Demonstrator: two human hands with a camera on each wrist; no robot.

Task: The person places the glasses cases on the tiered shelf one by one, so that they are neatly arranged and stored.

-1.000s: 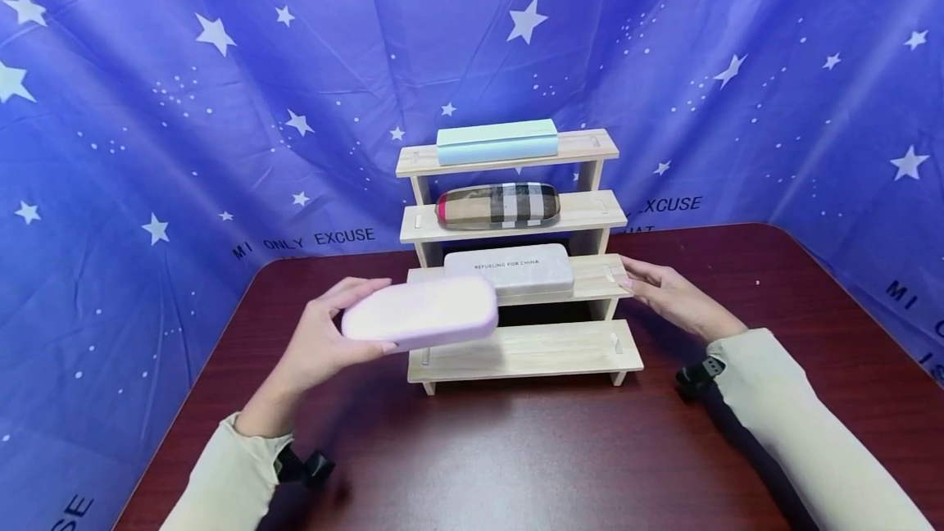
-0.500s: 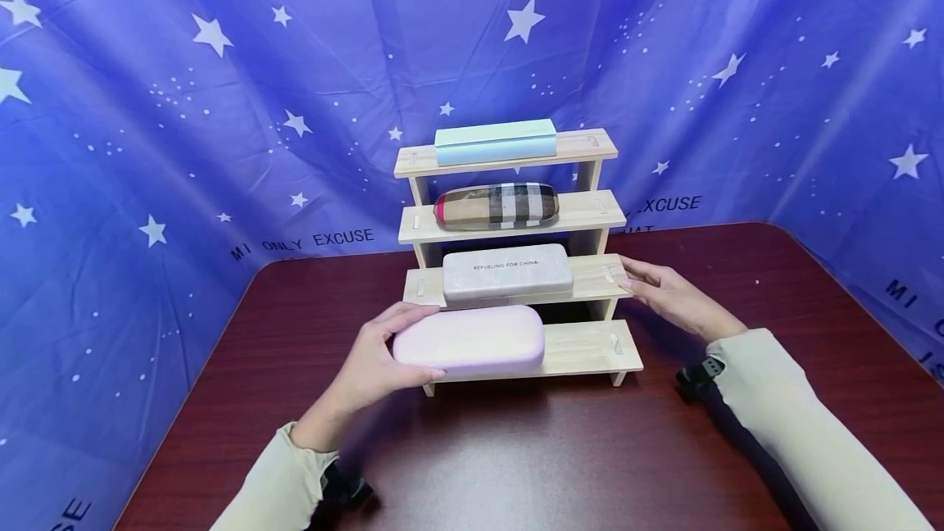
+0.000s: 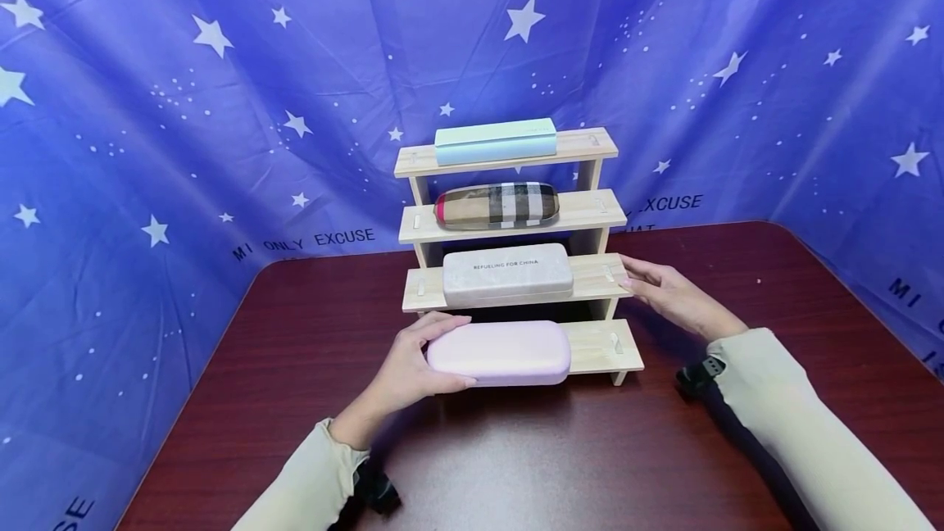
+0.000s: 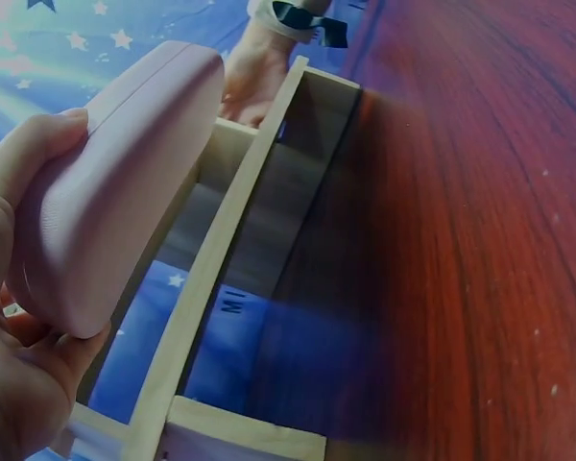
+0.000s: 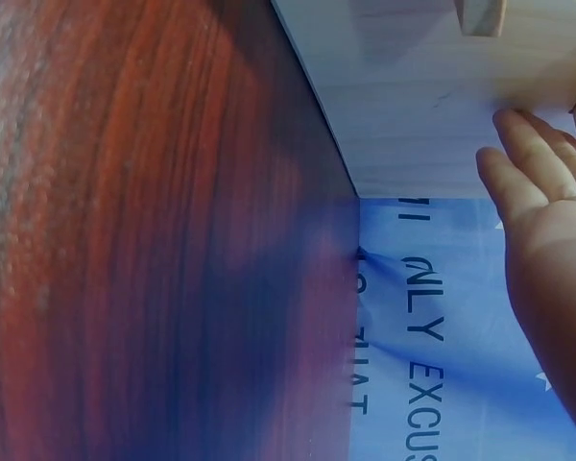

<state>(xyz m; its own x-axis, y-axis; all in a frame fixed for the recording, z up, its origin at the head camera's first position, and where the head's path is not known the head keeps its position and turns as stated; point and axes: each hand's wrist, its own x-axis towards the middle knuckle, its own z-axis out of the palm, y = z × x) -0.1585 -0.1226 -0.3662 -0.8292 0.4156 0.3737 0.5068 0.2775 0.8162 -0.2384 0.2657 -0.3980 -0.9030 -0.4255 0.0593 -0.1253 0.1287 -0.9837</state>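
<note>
My left hand (image 3: 413,363) grips the left end of a pale lilac hard glasses case (image 3: 500,351), thumb along its front and fingers at its back. In the head view the case overlaps the lowest step of a wooden tiered display stand (image 3: 599,347). The left wrist view shows the case (image 4: 125,182) tilted across the frame, close over the stand's front edge. At the stand's right end, my right hand (image 3: 674,297) touches the third step from the top. In the right wrist view this hand (image 5: 557,211) has extended fingers against the side panel (image 5: 432,125).
Higher on the stand lie a light blue case (image 3: 496,143), a plaid case (image 3: 497,206) and a grey case (image 3: 509,277) lettered "REFUELING FOR CHINA". A dark red wooden table (image 3: 553,457) bears the stand. Behind it hangs a blue star-patterned curtain (image 3: 332,64).
My left hand has carried the lilac case right and down, from in front of the grey case to the lowest step. My right hand has stayed at the stand's right end.
</note>
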